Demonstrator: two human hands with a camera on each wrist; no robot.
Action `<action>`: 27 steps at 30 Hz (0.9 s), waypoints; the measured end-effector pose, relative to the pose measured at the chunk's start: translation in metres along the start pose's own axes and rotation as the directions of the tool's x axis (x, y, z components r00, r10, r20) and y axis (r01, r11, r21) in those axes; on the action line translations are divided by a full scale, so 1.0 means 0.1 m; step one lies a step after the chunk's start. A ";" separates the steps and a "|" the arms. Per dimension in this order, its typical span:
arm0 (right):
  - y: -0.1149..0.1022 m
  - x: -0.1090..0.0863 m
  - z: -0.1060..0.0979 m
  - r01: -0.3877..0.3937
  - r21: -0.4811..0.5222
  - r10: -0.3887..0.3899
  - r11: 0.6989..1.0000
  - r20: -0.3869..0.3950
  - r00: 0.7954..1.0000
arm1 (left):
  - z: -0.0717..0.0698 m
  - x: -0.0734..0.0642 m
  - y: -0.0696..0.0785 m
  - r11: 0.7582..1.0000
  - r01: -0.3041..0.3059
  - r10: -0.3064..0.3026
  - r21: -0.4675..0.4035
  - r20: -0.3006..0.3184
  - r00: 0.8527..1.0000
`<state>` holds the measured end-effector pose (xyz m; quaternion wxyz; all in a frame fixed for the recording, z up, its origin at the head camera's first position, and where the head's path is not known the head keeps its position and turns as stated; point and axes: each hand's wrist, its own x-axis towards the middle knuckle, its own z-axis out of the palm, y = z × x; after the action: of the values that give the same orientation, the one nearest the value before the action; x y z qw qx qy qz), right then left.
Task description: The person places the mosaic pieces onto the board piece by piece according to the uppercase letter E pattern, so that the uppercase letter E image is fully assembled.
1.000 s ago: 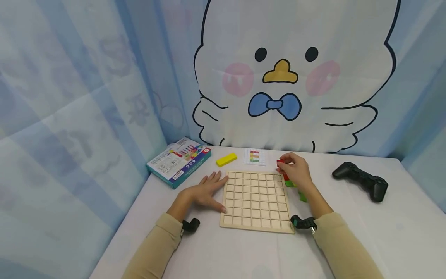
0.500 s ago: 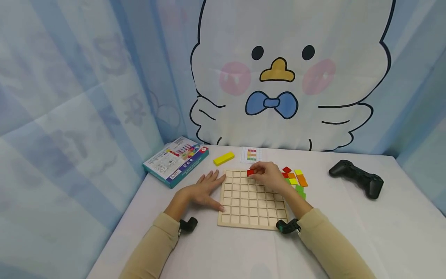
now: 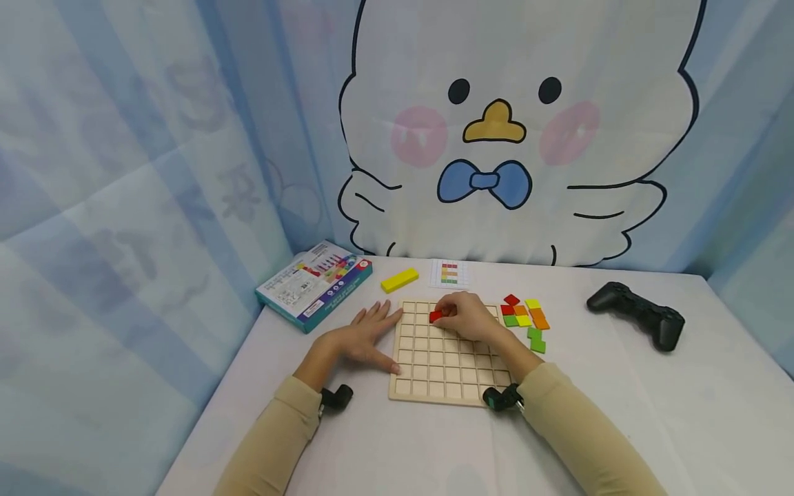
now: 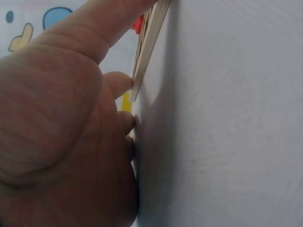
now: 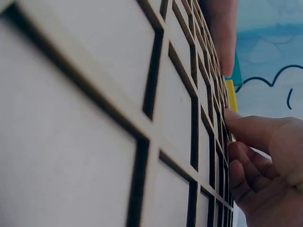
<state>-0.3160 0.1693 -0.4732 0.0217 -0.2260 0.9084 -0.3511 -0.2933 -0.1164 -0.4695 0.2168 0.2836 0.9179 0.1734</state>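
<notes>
Red and small, a tile [image 3: 435,316] is pinched between the thumb and fingertips of the right hand [image 3: 466,317]. It is at the far part of a pale wooden grid board [image 3: 428,375], left of the middle; whether it touches a cell's floor cannot be told. The left hand [image 3: 360,340] is spread with its fingers apart, thumb and index fingertip against the board's left edge, the other fingertips on the white table [image 3: 397,455].

Just beyond the board's right edge lies a loose cluster of flat tiles: red [image 3: 511,300], orange [image 3: 539,319], yellow [image 3: 532,303] and green [image 3: 538,346], some touching. A yellow block [image 3: 400,280] lies near the far left corner, with a printed card [image 3: 449,274] behind the board showing coloured squares. Farther left is a teal-edged box [image 3: 314,285]; well apart on the right rests a black game controller [image 3: 637,315]. Behind hangs a curtain [image 3: 496,234] with a cartoon bird in a blue bow tie.
</notes>
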 end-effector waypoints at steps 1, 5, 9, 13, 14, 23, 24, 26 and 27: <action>-0.01 0.00 0.00 0.002 -0.013 -0.001 1.000 0.007 1.000 | 0.00 0.00 0.00 1.000 0.001 -0.001 -0.002 0.000 1.000; -0.03 0.00 0.00 0.009 -0.041 -0.008 0.999 0.025 1.000 | 0.01 -0.01 0.00 1.000 0.005 -0.005 -0.012 -0.002 1.000; -0.05 0.01 0.00 0.014 -0.042 -0.012 0.999 0.037 0.999 | 0.02 -0.01 -0.02 1.000 0.021 -0.021 -0.006 -0.004 1.000; -0.05 -0.05 -0.03 -0.001 -0.014 0.002 1.000 0.013 1.000 | 0.03 0.00 -0.03 1.000 0.028 -0.028 0.002 -0.004 1.000; -0.06 -0.09 -0.05 -0.008 -0.002 0.008 1.000 -0.003 1.000 | 0.04 0.00 -0.03 1.000 0.027 -0.027 0.003 -0.003 1.000; -0.07 -0.52 -0.39 -0.038 0.108 0.060 0.993 -0.206 0.977 | 0.02 0.02 -0.01 1.000 0.018 -0.018 0.013 -0.002 1.000; -0.06 -0.54 -0.42 -0.039 0.105 0.061 0.994 -0.224 0.973 | 0.02 0.02 -0.01 1.000 0.018 -0.018 0.013 -0.003 1.000; -0.03 -0.57 -0.49 -0.047 0.105 0.073 0.993 -0.253 0.965 | 0.02 0.02 -0.01 1.000 0.021 -0.021 0.010 -0.003 1.000; -0.01 -0.59 -0.52 -0.050 0.103 0.076 0.993 -0.265 0.961 | 0.02 0.02 0.00 1.000 0.021 -0.021 0.008 -0.003 1.000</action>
<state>-0.2735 0.2265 -0.4401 -0.0795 -0.1458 0.8919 -0.4207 -0.2940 -0.1152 -0.4720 0.2160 0.2744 0.9219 0.1678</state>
